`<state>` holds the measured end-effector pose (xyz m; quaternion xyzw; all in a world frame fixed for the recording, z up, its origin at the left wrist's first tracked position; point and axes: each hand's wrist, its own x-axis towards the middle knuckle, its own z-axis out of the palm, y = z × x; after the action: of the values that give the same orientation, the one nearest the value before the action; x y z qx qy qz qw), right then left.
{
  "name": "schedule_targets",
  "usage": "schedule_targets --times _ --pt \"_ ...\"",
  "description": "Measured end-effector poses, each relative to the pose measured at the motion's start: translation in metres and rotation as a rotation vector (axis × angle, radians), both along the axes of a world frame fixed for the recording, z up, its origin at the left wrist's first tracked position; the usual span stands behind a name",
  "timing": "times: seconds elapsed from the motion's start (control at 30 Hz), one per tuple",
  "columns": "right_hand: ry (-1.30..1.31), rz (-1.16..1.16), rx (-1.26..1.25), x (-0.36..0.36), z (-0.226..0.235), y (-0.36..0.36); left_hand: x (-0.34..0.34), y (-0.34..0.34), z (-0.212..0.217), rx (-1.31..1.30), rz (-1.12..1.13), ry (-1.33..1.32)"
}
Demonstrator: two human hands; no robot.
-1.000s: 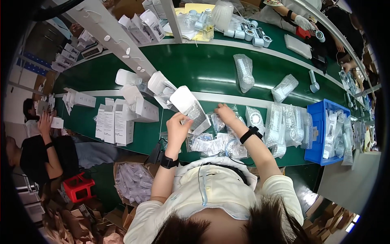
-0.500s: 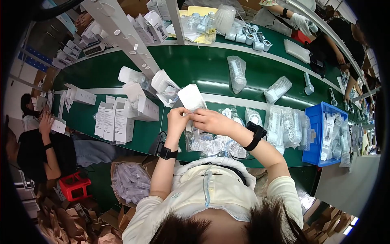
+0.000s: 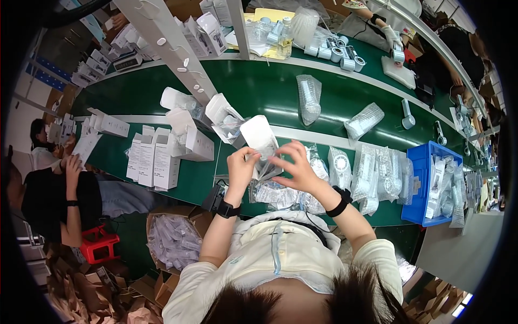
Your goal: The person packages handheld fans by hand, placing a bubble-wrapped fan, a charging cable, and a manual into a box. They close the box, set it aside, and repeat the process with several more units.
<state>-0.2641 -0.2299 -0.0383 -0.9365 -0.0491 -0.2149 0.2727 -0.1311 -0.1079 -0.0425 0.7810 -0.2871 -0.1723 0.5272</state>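
Note:
Just in front of me stands a white carton [image 3: 258,131] with its flap raised, and clear plastic shows at its mouth. My left hand [image 3: 242,168] is at the carton's near left edge, thumb and fingers pinched together; what they hold is too small to make out. On the right side of the same carton, my right hand [image 3: 295,168] has its fingers spread apart and grips nothing. Clear bags with white parts [image 3: 278,195] lie beneath my hands, partly hidden by them. Another open carton [image 3: 224,120] with a plastic-wrapped item stands just left.
More white cartons [image 3: 165,162] stand at left. Bubble-wrapped devices [image 3: 388,175] lie at right beside a blue crate [image 3: 408,186]. Two wrapped pieces [image 3: 309,100] rest on the green belt. A metal post [image 3: 172,56] rises at left. Co-workers sit left and far right.
My hands were together at the carton's mouth; the right has moved off to the right and its fingers have spread. The wrapped pieces on the belt have shifted slightly left.

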Motion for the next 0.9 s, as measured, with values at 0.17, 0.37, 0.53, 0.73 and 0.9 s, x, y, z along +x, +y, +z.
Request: schedule_targets --times 0.17,0.37,0.53,0.73,0.9 --pt "0.028 -0.294 0.529 -0.016 -0.028 0.004 -0.031 0.002 0.029 -0.057 -0.081 0.037" --pt "-0.070 -0.339 0.536 0.023 -0.007 0.048 -0.024 0.041 0.052 -0.654 0.076 0.131" --pt "-0.063 -0.313 0.655 0.090 -0.014 0.099 -0.005 0.089 0.006 -0.562 0.224 0.096" --pt "-0.002 -0.205 0.582 0.102 -0.045 0.114 0.024 0.087 -0.047 -0.497 0.524 0.300" --pt "-0.071 -0.103 0.493 0.080 -0.057 0.067 0.032 0.092 -0.064 -0.446 0.549 0.277"
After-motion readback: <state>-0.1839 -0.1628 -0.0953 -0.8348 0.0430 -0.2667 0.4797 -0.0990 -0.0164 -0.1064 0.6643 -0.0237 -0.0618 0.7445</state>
